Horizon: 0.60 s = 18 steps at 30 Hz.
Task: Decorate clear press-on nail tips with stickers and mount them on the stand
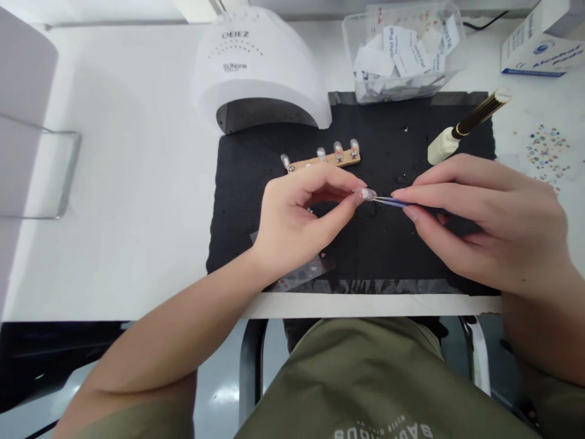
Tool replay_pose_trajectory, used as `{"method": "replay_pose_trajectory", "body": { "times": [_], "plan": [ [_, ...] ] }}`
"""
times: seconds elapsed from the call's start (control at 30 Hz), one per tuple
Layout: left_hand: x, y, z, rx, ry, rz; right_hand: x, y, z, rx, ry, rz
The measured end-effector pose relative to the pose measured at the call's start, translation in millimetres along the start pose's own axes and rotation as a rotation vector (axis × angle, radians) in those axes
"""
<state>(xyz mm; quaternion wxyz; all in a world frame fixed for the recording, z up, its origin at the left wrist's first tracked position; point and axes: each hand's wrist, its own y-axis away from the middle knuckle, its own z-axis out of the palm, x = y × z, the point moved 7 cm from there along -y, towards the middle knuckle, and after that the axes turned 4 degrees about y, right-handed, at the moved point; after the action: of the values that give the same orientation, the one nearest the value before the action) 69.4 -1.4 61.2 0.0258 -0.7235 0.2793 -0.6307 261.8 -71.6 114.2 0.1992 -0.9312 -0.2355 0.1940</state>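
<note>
Between the thumb and fingers of my left hand (304,213) is a small decorated nail tip (365,194). My right hand (491,216) pinches blue tweezers (393,202), whose points touch the nail tip's right side. Behind my left hand, a wooden strip (350,158) bears several clear nail tips with white and orange decoration. A sticker sheet (304,272) lies partly under my left wrist. Beyond my right hand stands a cream bottle (442,147) with a long dark and gold cap.
A white nail lamp (265,61) stands at the back, beside a clear bin (393,87) of alcohol pad packets. An Alcohol Pads box (542,49) is at the back right. Small colourful gems (546,152) are scattered right of the black mat (242,183).
</note>
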Motion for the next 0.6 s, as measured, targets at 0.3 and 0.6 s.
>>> {"method": "replay_pose_trajectory", "body": {
  "times": [0.3,0.6],
  "plan": [
    [0.7,-0.1,-0.3,0.000,-0.034,0.011,-2.1,0.4,0.0,0.010,0.023,-0.025],
    [0.2,0.4,0.0,0.000,-0.039,0.001,-0.7,0.8,1.1,0.003,0.017,-0.017]
  ]
}}
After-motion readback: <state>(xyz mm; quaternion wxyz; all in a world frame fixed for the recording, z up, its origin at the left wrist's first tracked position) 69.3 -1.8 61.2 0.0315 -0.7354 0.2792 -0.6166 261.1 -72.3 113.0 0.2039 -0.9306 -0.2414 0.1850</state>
